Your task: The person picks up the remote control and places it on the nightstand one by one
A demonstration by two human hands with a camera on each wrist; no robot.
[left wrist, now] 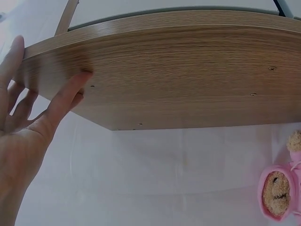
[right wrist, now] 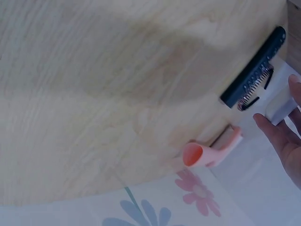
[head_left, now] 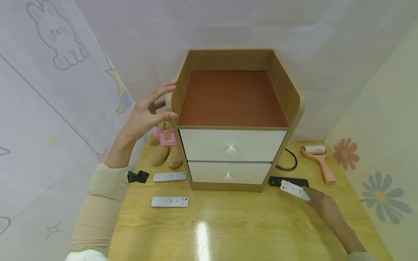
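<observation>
A small wooden cabinet (head_left: 233, 98) has two white drawers, both closed, below a brown open top. My left hand (head_left: 143, 116) is at its left side panel (left wrist: 164, 80), with fairly straight fingers and thumb touching near the upper edge. My right hand (head_left: 326, 206) pinches a white remote control (head_left: 294, 190) by its near end, tilted, above the table right of the cabinet. Behind it lies a black remote control (head_left: 275, 181), partly covered in the head view. Two more white remotes, one nearer the cabinet (head_left: 169, 176) and one in front (head_left: 169, 202), lie at the left.
A teddy bear (head_left: 167, 137) in pink sits left of the cabinet. On the right, a pink-handled lint roller (head_left: 321, 159) and a dark toothed hairband (head_left: 290, 166) lie on the wooden table (head_left: 235, 224). A black strap (head_left: 138, 177) shows near my left sleeve.
</observation>
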